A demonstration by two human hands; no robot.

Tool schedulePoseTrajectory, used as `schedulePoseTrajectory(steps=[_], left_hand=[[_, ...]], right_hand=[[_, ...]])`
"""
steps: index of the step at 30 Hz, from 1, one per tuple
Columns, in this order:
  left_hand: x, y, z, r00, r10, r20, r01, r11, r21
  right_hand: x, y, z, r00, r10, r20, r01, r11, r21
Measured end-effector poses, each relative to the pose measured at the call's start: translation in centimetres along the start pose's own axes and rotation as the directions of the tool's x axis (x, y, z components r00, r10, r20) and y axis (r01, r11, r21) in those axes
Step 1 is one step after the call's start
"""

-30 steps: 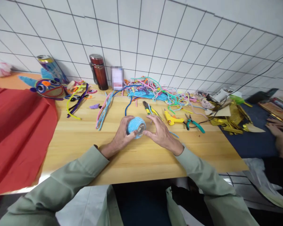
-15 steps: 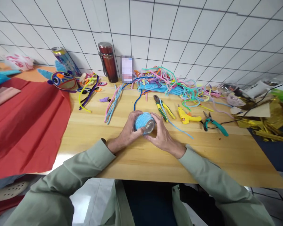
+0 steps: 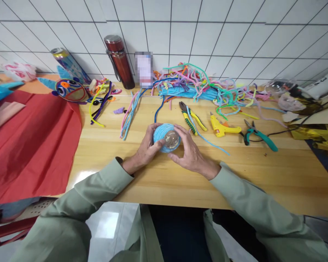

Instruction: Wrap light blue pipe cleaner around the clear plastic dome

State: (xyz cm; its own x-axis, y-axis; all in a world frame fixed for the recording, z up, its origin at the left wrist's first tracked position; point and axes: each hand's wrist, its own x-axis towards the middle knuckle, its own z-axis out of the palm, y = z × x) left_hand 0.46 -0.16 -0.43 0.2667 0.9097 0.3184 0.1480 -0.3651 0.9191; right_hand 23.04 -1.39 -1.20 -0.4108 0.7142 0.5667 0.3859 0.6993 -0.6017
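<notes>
A round clear ball (image 3: pixel 171 139) wrapped in light blue fuzzy stems (image 3: pixel 164 130) is held just above the wooden table. My left hand (image 3: pixel 148 146) grips its left side, thumb lying across the front. On the right side my right hand (image 3: pixel 188 151) curls round the ball with fingertips on its upper edge and the thumb near its bottom. The bare, see-through part of the ball faces up toward me. Behind it, a dark blue stem (image 3: pixel 159 111) runs toward a pile of coloured stems (image 3: pixel 196 91).
Pliers (image 3: pixel 190 118), a yellow glue gun (image 3: pixel 224 128) and teal-handled pliers (image 3: pixel 261 136) lie right of the hands. Bundled stems (image 3: pixel 129 118), a red flask (image 3: pixel 121 63), a phone (image 3: pixel 144 71), a can (image 3: pixel 71 65) and red cloth (image 3: pixel 35 145) are leftward or behind.
The ball has turned between my hands, so its clear part now shows more fully. Both hands still hold it. The whole view has shifted slightly.
</notes>
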Motion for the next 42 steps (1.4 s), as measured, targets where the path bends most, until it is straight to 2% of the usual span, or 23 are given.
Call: schedulePoseTrajectory(steps=[5, 9, 16, 21, 27, 33, 37, 42], left_hand=[[0.0, 0.3, 0.1, 0.999, -0.035, -0.005, 0.035, 0.999, -0.028], [-0.2, 0.4, 0.3, 0.999, -0.040, 0.019, 0.040, 0.999, 0.015], [-0.4, 0.1, 0.2, 0.998, 0.013, 0.066, -0.019, 0.995, 0.098], [-0.6, -0.2, 0.3, 0.997, 0.059, 0.040, -0.064, 0.990, 0.123], [-0.5, -0.9, 0.7, 0.996, 0.088, 0.022, -0.090, 0.987, 0.136], [-0.3, -0.7, 1.3, 0.998, 0.050, -0.024, -0.047, 0.994, 0.101], [0.0, -0.4, 1.7, 0.998, 0.051, -0.045, -0.048, 0.997, 0.068], [0.0, -0.8, 1.8, 0.997, 0.074, -0.016, -0.072, 0.993, 0.088]], right_hand=[[0.3, -0.1, -0.5, 0.999, 0.045, 0.017, -0.046, 0.998, 0.054], [0.3, -0.1, -0.2, 0.998, 0.070, -0.002, -0.070, 0.995, 0.065], [0.1, -0.1, 0.4, 0.993, 0.111, -0.031, -0.107, 0.986, 0.128], [0.3, -0.6, 0.4, 0.989, 0.147, -0.033, -0.143, 0.985, 0.100], [0.2, -0.8, 0.6, 0.990, 0.130, -0.063, -0.129, 0.992, 0.014], [0.3, -0.7, -0.6, 0.989, 0.147, -0.012, -0.145, 0.985, 0.093], [0.3, 0.0, -0.5, 0.993, 0.109, -0.043, -0.106, 0.991, 0.079], [0.3, 0.2, -0.3, 0.997, 0.064, -0.042, -0.063, 0.998, 0.014]])
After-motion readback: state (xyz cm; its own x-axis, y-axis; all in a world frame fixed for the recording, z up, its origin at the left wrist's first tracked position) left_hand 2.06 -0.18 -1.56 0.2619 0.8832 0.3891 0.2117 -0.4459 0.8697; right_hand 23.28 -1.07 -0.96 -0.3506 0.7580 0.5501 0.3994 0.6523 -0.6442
